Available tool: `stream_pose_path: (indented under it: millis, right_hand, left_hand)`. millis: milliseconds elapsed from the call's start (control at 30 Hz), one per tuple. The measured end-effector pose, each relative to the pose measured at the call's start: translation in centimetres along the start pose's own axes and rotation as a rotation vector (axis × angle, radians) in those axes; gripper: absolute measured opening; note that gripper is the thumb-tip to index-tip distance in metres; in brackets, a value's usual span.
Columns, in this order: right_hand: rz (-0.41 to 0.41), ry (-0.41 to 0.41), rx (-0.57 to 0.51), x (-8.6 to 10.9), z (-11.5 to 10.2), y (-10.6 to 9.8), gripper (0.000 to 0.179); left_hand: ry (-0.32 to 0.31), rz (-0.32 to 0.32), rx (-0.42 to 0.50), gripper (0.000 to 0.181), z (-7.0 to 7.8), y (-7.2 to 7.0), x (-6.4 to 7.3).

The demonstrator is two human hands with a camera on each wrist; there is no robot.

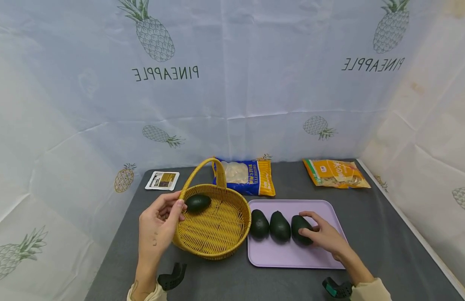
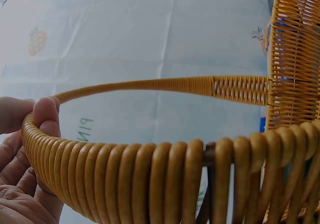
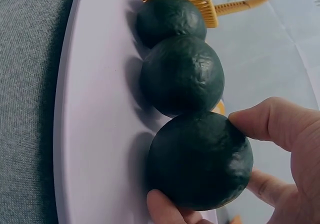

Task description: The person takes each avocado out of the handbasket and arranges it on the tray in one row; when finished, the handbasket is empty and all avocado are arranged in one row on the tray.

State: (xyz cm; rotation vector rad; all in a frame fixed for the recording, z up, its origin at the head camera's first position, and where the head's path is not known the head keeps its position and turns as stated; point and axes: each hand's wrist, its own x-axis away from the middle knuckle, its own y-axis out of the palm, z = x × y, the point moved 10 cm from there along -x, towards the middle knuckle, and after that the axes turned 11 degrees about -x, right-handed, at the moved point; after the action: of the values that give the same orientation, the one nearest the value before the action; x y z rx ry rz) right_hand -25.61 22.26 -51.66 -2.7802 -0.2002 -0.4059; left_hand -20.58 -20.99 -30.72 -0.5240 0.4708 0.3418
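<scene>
And here the right hand (image 1: 324, 236) has its fingers and thumb curled round the end avocado (image 1: 301, 230), the rightmost of three in a row on the lilac tray (image 1: 292, 257); whether that fruit has left the tray at all, I can't tell. Over on the other side, the left hand (image 1: 161, 221) pinches the handle (image 1: 221, 177) of the wicker basket (image 1: 217, 230), which stands just beside the tray, one lone avocado (image 1: 198, 203) lying inside near the left of the rim. Now, the danger spots! That grip on the right looks like a fingertip affair on a smooth, rounded skin, so a weak squeeze could let the fruit slip and roll. Look at the neighbours, too: the middle avocado (image 1: 280, 227) sits right up against the held one, and the leftmost avocado (image 1: 259, 225) is next in line, so a sideways drag could shunt the whole row toward the basket. And watch that handle: an uneven tug from the left hand might tip the basket and send its single fruit rolling, while the tall arch itself could catch anything brought across too low.
</scene>
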Motion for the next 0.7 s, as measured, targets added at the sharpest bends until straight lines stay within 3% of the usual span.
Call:
stream_pose_path:
  millis: [400,700]
  right_hand:
    - [-0.025,0.003,0.088,0.29,-0.07,0.0,0.07]
    - [-0.05,0.013,0.053,0.48,0.18,-0.55,0.074]
  left_hand:
    - [-0.001,0.0,-0.003,0.019,-0.1,0.09,0.05]
    - [0.011,0.001,0.002,0.02,-0.06,0.09,0.01]
